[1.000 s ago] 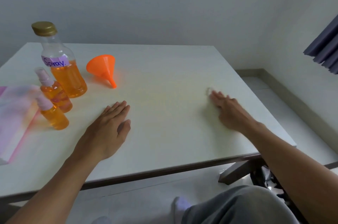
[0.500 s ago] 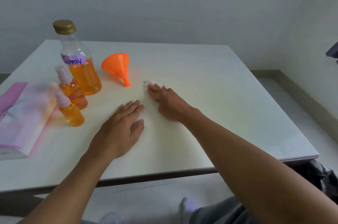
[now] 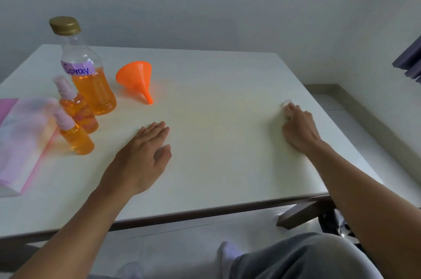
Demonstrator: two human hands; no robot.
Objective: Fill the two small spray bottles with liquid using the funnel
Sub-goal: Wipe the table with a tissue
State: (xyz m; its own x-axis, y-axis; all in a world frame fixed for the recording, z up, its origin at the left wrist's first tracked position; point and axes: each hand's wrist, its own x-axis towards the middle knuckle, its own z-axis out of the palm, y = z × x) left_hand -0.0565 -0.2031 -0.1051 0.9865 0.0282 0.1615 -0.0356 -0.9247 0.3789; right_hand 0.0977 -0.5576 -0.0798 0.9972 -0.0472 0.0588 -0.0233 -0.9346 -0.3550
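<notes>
Left hand [image 3: 141,155] flat and empty at centre; right hand [image 3: 296,128] at right, fingers pressing a small white wad [image 3: 285,103] onto the surface [image 3: 216,87]. Left of frame: big bottle [image 3: 88,73] capped, both spray bottles [image 3: 78,108] [image 3: 75,136] full and capped, funnel [image 3: 136,78] lying aside. Filling looks done; wiping up. Right hand has swept from beside the funnel out to the right.
</notes>
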